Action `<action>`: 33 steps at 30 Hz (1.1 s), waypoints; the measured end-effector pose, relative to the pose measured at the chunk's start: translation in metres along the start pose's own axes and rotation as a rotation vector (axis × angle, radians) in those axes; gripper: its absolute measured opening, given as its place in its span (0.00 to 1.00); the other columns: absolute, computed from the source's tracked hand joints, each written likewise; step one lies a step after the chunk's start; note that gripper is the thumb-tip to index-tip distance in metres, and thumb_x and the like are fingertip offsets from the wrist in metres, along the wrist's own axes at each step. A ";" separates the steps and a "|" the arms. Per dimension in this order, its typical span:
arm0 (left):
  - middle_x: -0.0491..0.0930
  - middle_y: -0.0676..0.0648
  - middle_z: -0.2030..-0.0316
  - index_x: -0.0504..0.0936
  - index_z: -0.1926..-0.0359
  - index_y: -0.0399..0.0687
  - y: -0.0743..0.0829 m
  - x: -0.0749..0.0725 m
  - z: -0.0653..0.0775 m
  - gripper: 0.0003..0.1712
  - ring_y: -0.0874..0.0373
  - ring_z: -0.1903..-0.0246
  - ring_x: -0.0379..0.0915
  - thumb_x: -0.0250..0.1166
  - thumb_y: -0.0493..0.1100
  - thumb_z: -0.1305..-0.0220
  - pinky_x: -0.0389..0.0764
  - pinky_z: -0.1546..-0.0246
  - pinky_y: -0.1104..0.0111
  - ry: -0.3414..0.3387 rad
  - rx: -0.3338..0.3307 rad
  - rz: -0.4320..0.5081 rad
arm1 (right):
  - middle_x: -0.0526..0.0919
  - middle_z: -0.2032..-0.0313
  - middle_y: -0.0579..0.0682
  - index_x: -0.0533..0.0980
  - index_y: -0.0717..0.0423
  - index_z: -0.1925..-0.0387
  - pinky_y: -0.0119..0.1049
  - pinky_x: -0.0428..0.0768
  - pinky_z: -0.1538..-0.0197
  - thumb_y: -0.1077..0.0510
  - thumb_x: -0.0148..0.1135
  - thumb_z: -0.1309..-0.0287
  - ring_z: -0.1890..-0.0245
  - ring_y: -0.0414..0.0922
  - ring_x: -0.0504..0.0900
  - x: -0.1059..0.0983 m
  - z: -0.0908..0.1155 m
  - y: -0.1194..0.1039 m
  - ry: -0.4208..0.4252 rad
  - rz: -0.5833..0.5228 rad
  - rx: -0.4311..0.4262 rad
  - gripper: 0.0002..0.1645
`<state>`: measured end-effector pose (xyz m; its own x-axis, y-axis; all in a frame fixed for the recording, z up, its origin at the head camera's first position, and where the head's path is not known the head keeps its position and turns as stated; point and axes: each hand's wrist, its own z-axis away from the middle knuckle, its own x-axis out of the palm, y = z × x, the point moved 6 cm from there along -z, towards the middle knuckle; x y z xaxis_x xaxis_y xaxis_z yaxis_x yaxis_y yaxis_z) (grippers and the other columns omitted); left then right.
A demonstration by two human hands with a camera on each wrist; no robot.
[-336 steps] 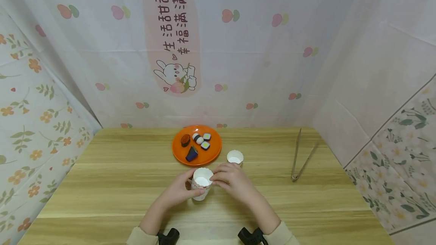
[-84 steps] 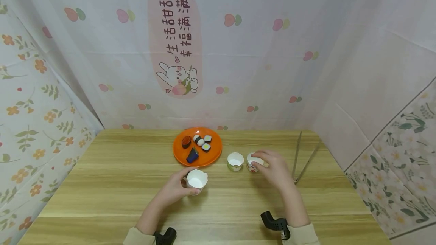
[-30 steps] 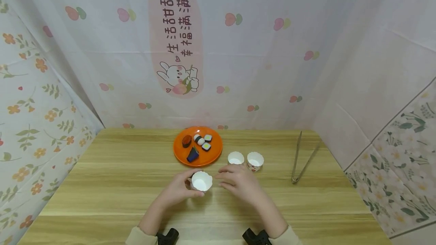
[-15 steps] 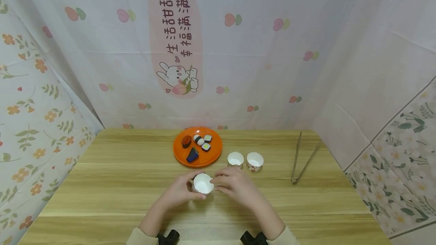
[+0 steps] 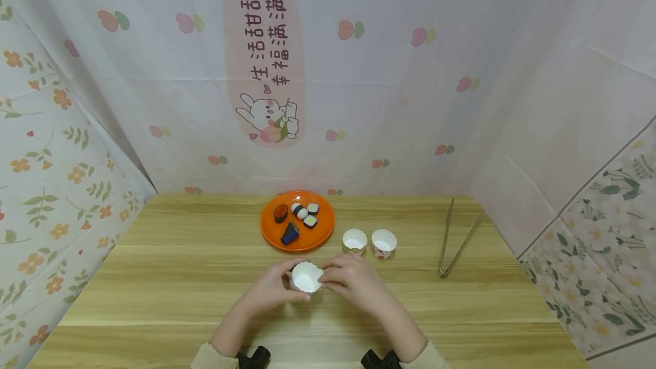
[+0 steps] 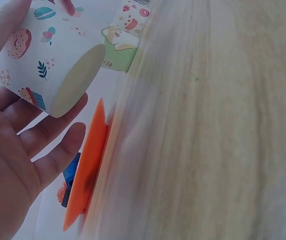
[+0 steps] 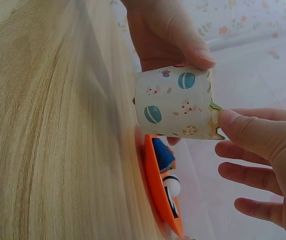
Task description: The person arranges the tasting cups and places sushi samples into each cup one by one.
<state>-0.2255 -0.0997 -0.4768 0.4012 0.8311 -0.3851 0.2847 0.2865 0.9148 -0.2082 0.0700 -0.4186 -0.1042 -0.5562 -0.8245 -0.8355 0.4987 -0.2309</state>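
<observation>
My left hand [image 5: 271, 286] grips a white paper baking cup [image 6: 48, 55] printed with macarons, donuts and cupcakes, its fingers and thumb around the side. The cup is held clear of the wood, open end up in the head view. My right hand [image 5: 353, 278] pinches the scalloped rim from the right. In the right wrist view, its thumb [image 7: 238, 122] presses at the rim, where a strip of green and tan edge [image 7: 215, 117] sticks out from the white cup; the other fingers are spread. Two more cups, one green [image 5: 355, 241] and one white with red print [image 5: 383, 243], stand behind my right hand.
An orange plate [image 5: 271, 237] with several toy sushi pieces [image 5: 300, 210] and a dark blue cone-shaped piece [image 5: 289, 233] lies at the back of the wooden table [image 5: 205, 266]. Metal tongs [image 5: 445, 261] lie spread at the right. A printed curtain [image 5: 384, 101] hangs behind.
The white cup with red print was set beside the green one by my right hand, which then came back left and now pinches the held cup's rim. My left hand kept its grip.
</observation>
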 end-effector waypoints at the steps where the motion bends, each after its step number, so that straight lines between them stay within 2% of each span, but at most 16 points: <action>1: 0.77 0.49 0.49 0.72 0.38 0.39 0.000 0.000 0.000 0.39 0.54 0.63 0.73 0.76 0.44 0.51 0.78 0.64 0.68 0.000 0.000 0.002 | 0.84 0.59 0.46 0.86 0.47 0.68 0.48 0.77 0.48 0.57 0.74 0.53 0.55 0.44 0.80 0.000 0.000 0.000 0.001 -0.002 -0.002 0.07; 11: 0.77 0.49 0.49 0.72 0.38 0.39 0.000 0.000 0.001 0.40 0.55 0.63 0.73 0.77 0.45 0.51 0.77 0.64 0.68 0.003 -0.002 -0.003 | 0.85 0.61 0.45 0.85 0.46 0.69 0.55 0.76 0.48 0.57 0.73 0.51 0.55 0.43 0.80 0.002 0.001 0.001 -0.003 -0.002 0.003 0.06; 20: 0.78 0.50 0.50 0.73 0.39 0.40 0.000 0.000 0.000 0.38 0.56 0.61 0.73 0.76 0.44 0.51 0.77 0.62 0.67 0.005 0.002 -0.013 | 0.85 0.60 0.44 0.85 0.46 0.69 0.55 0.75 0.46 0.57 0.72 0.49 0.55 0.43 0.80 0.000 0.001 0.000 -0.005 -0.010 0.020 0.04; 26: 0.78 0.50 0.51 0.74 0.40 0.44 0.000 -0.001 0.000 0.36 0.57 0.60 0.74 0.76 0.42 0.51 0.77 0.61 0.67 0.007 0.000 -0.008 | 0.85 0.61 0.43 0.85 0.46 0.69 0.52 0.76 0.47 0.56 0.71 0.48 0.57 0.41 0.80 -0.002 0.001 0.001 0.015 -0.003 0.010 0.03; 33: 0.78 0.49 0.51 0.72 0.38 0.42 -0.002 -0.001 0.000 0.37 0.57 0.61 0.73 0.75 0.37 0.50 0.77 0.62 0.67 0.017 -0.035 -0.032 | 0.85 0.62 0.44 0.85 0.48 0.70 0.39 0.78 0.52 0.57 0.71 0.49 0.59 0.40 0.81 -0.006 0.000 0.000 0.054 -0.010 -0.038 0.03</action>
<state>-0.2263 -0.1005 -0.4779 0.3775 0.8292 -0.4123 0.2665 0.3291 0.9059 -0.2076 0.0733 -0.4131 -0.1241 -0.5967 -0.7928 -0.8564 0.4680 -0.2182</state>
